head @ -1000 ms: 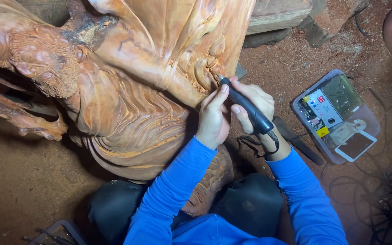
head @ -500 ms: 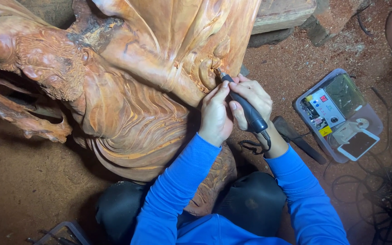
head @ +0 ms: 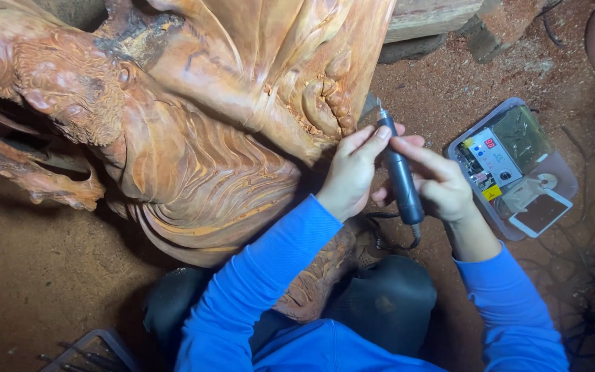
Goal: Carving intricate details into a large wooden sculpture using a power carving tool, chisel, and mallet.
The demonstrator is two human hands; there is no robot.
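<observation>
Fingers: both the left hand (head: 350, 173) and the right hand (head: 439, 184) close around the dark rotary tool (head: 401, 178).
Change: the tool tip now stands apart from the carved wooden statue (head: 208, 124), more upright than before.
Hidden: the bit is too small to make out.
Box: clear plastic case (head: 511, 165) on the ground at the right, with a white and yellow panel inside.

The wooden carving (head: 194, 138) is reddish-orange with paler tan streaks, ribbed in flowing wavy grooves, and marked by a dark blackish patch near its top. The rotary tool (head: 402, 176) is dark navy-black with a silvery tip, the 2 sleeves (head: 270, 275) are bright blue, and the ground (head: 36, 275) is rusty red-brown. The plastic tray (head: 566, 172) is clear grey and holds a white control box (head: 492, 153) with red digits, a yellow label and a black knob.
</observation>
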